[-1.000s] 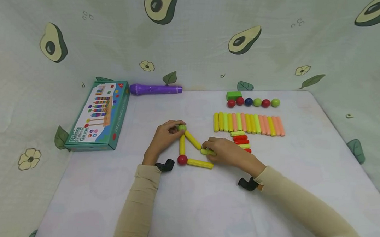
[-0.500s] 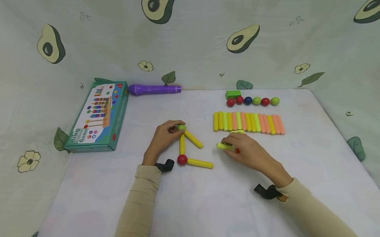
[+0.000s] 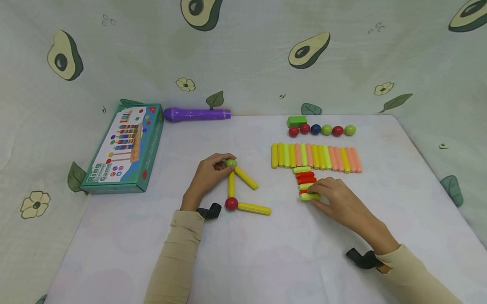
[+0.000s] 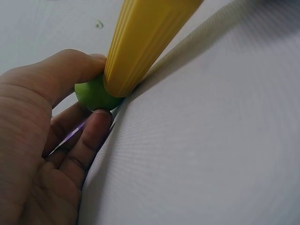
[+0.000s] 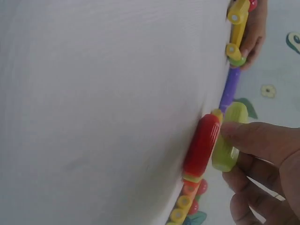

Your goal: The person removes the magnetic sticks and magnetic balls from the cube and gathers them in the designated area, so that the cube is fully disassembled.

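Observation:
My left hand [image 3: 207, 175] pinches a light green ball [image 3: 231, 162] between thumb and fingers. One long yellow stick [image 3: 231, 184] runs from it down to a red ball [image 3: 231, 203]. A second yellow stick [image 3: 246, 178] slants off the green ball, and a third yellow stick [image 3: 254, 208] extends right from the red ball. In the right wrist view, my right hand [image 5: 267, 164] pinches a short yellow-green stick [image 5: 225, 157] beside a short red stick [image 5: 202, 145]. The head view has this hand at the near end of a column of short sticks [image 3: 306, 180].
Long yellow, green and pink sticks [image 3: 316, 157] lie in a row behind the column. Several coloured balls [image 3: 327, 130] and a green block [image 3: 296, 121] sit farther back. A teal game box [image 3: 123, 149] and a purple microphone-shaped object [image 3: 197, 115] are at the back left.
My right hand has carried the short yellow-green stick rightward, away from the slanted yellow stick's free end, to the column of short sticks. My left hand stays on the green ball.

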{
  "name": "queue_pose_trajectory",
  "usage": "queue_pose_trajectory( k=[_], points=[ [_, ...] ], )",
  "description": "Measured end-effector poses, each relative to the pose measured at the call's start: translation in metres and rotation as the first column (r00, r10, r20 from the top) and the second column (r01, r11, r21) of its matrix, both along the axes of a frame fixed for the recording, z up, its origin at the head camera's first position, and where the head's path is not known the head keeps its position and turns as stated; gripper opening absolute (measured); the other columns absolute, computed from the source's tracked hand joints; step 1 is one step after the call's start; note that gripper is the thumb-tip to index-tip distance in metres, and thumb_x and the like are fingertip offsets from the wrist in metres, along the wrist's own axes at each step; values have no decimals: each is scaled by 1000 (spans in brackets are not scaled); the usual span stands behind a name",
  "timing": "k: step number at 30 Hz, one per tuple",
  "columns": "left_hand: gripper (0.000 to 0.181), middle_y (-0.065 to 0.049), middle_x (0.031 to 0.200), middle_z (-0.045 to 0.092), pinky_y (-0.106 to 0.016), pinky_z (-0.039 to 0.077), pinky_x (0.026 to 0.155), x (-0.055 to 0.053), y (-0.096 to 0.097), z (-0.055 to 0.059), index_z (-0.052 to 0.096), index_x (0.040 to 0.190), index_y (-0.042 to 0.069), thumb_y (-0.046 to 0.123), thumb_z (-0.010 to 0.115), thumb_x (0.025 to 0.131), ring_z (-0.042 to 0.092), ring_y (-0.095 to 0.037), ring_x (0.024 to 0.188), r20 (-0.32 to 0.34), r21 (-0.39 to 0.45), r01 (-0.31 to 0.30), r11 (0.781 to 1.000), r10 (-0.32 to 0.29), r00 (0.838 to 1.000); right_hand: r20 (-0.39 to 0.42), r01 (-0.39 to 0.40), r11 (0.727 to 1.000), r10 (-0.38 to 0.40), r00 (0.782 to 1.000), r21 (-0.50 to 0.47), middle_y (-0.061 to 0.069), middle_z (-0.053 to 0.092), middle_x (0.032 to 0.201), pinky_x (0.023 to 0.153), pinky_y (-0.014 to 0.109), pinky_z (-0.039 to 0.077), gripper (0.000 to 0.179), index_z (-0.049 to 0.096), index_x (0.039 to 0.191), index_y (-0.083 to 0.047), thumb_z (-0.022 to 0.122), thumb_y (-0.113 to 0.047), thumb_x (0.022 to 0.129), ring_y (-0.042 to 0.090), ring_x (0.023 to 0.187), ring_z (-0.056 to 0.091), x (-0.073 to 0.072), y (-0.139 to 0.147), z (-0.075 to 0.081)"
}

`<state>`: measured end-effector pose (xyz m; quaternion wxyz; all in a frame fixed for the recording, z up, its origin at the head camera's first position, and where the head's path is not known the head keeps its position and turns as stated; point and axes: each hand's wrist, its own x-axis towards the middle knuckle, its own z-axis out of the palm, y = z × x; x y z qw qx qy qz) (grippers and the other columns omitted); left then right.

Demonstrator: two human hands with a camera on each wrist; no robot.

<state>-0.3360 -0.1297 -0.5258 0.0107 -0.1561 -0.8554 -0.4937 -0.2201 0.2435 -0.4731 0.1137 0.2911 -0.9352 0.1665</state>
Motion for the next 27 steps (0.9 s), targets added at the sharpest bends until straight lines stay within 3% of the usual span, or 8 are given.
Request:
queue_pose_trajectory(
  k=[8,14,17,21,27],
  points=[
    [27,7,105,65,-30,53,75,-1,0,-1,73,117,29,31,77,90,59,-15,85,-1,1,6,1000,-6,1000,14,-3,1000,3,1000,29,5,66,99,81,42,54,34,75,99,-6,92,-8,69,24,95,60,-2,6,-12],
    [27,8,105,65,-31,53,76,-2,0,0,73,117,29,33,77,90,59,-15,85,0,-13,9,1000,-9,1000,58,-18,998,21,998,-64,0,66,99,82,41,54,29,75,100,-9,89,-16,76,18,95,57,1,-10,-7],
    [27,7,103,64,-31,53,76,-2,-1,1,73,117,30,33,77,90,59,-15,85,-6,-18,0,1000,0,1000,90,-81,991,91,992,-105,0,67,101,82,39,54,25,74,103,-8,84,-18,83,16,94,58,1,-32,-2],
    [27,7,101,64,-31,53,75,-2,-2,0,73,117,31,33,77,90,59,-15,84,-7,-9,-1,1000,1,1000,112,-200,977,208,972,-79,2,67,107,84,36,55,32,71,115,-8,80,-23,88,15,98,60,1,-66,-2],
    [27,8,102,64,-32,53,75,-1,-1,-3,73,117,32,34,77,90,60,-14,84,-11,7,7,1000,-7,1000,31,-356,934,355,934,10,1,68,104,80,26,54,37,70,123,-11,80,-19,87,15,91,61,-1,-104,-10]
  ],
)
